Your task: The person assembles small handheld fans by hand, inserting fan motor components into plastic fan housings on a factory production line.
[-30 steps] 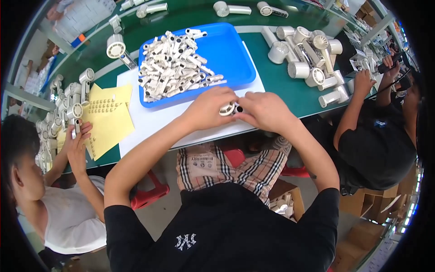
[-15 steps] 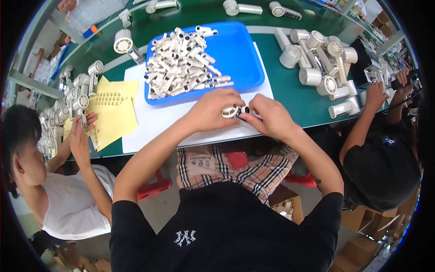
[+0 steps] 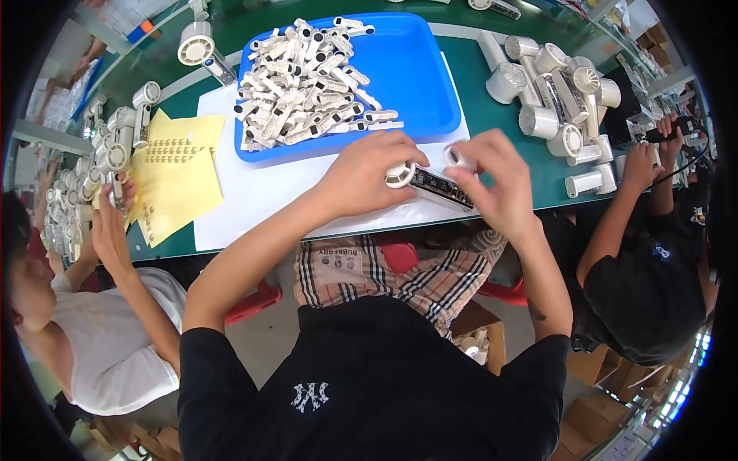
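Clamped the left hand [image 3: 370,174] on the round head of a white handheld fan [image 3: 420,181], with fingers over its far side and thumb along its near side. Held the right hand [image 3: 501,186] a little apart from the left, pinching a small white piece [image 3: 456,157] between thumb and fingers. Had the fan lying between the two hands, with its head tucked into the left grip and its handle [image 3: 450,193] slanting rightward and slightly toward the body, ending just beside the right hand. Exposed a dark strip of inner parts along the open handle. Could not tell of any contact between the right hand and the handle's end. Held the white piece just past the handle, on its far side.

Worked above a white sheet [image 3: 257,201], close to the near edge of the green bench [image 3: 492,161]. Had a blue tray [image 3: 407,73] just beyond the hands, heaped toward its left with slim white parts [image 3: 307,88]. Saw yellow sheets [image 3: 184,184] to the left, bearing rows of small pieces, and a cluster of white fans [image 3: 538,121] to the right, well apart from the hands. Noticed one co-worker in a white top [image 3: 115,346] at the left, another in a black shirt [image 3: 646,284] at the right, and an open cardboard box [image 3: 498,347] below the bench.
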Demonstrator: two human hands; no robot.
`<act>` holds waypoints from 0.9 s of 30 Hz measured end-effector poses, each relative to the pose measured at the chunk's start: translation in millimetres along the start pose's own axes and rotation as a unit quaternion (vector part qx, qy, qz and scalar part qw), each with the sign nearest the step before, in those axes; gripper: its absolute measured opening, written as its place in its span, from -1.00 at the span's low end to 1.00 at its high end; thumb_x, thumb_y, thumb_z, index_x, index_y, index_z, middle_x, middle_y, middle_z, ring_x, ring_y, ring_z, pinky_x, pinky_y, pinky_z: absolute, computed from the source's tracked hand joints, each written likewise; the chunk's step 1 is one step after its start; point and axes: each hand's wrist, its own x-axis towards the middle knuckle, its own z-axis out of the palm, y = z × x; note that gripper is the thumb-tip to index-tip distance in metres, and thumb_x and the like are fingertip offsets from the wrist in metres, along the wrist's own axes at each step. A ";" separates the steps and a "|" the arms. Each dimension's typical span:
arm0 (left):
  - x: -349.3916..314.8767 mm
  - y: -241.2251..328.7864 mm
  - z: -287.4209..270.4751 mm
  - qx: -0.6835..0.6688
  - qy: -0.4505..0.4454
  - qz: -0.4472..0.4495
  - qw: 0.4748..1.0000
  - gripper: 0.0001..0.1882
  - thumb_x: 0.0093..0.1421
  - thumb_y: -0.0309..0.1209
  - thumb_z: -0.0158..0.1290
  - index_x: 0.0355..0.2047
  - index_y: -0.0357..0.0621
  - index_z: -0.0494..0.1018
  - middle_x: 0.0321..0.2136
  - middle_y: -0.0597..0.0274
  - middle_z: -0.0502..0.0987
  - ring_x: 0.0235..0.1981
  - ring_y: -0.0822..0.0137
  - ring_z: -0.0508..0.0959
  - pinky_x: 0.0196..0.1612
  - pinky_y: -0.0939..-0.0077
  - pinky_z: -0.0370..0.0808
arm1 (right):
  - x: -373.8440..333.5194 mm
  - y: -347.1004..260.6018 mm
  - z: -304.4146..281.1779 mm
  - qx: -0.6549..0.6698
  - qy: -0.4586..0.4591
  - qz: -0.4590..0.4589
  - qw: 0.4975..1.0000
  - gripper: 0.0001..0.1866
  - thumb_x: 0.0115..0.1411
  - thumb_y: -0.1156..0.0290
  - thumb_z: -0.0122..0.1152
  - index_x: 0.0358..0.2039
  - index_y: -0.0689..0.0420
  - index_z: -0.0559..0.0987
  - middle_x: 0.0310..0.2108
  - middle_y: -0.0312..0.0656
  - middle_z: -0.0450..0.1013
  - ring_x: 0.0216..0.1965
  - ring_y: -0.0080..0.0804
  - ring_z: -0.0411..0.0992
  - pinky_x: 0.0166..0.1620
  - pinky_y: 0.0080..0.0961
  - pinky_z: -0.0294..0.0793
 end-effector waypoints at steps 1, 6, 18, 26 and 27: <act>-0.6 -0.7 1.6 0.000 0.011 -0.003 1.000 -0.57 -0.09 -0.39 0.36 -0.14 -0.05 0.56 -0.16 0.22 0.55 -0.06 0.13 0.54 -0.01 0.26 0.49 | -1.7 1.4 -2.7 -0.018 -0.087 -0.019 0.996 -0.75 0.11 0.42 0.40 -0.21 0.21 0.59 -0.36 -0.17 0.42 -0.40 -0.27 0.42 -0.32 -0.38 0.45; 2.4 -2.1 0.0 -0.015 0.004 0.002 1.000 -0.57 -0.09 -0.39 0.36 -0.15 -0.04 0.55 -0.17 0.23 0.55 -0.07 0.12 0.53 -0.01 0.24 0.48 | -6.7 6.6 4.3 -0.086 -0.177 -0.087 0.977 -0.72 0.10 0.37 0.41 -0.17 0.12 0.61 -0.39 -0.17 0.40 -0.37 -0.22 0.45 -0.32 -0.33 0.45; 2.9 1.1 3.5 -0.005 -0.012 -0.028 1.000 -0.59 -0.07 -0.39 0.33 -0.15 -0.03 0.54 -0.18 0.27 0.54 -0.07 0.15 0.52 0.00 0.26 0.46 | -8.5 10.1 9.8 -0.131 -0.151 -0.114 0.973 -0.76 0.05 0.39 0.44 -0.23 0.07 0.65 -0.45 -0.23 0.36 -0.44 -0.31 0.42 -0.40 -0.38 0.44; 4.0 3.1 0.9 0.011 -0.030 -0.040 0.999 -0.62 -0.04 -0.38 0.32 -0.16 -0.05 0.55 -0.20 0.25 0.53 -0.08 0.18 0.52 -0.04 0.26 0.49 | 6.5 -1.1 1.5 -0.137 -0.224 -0.102 0.960 -0.83 0.06 0.46 0.40 -0.33 0.16 0.59 -0.45 -0.18 0.35 -0.43 -0.23 0.40 -0.40 -0.31 0.41; 4.5 3.6 0.8 0.009 -0.032 -0.040 0.999 -0.62 -0.04 -0.38 0.32 -0.16 -0.05 0.55 -0.20 0.25 0.53 -0.08 0.18 0.52 -0.04 0.26 0.49 | 12.0 -2.8 -1.1 -0.130 -0.249 -0.097 0.955 -0.84 0.06 0.48 0.39 -0.36 0.18 0.57 -0.45 -0.16 0.34 -0.43 -0.21 0.40 -0.39 -0.29 0.41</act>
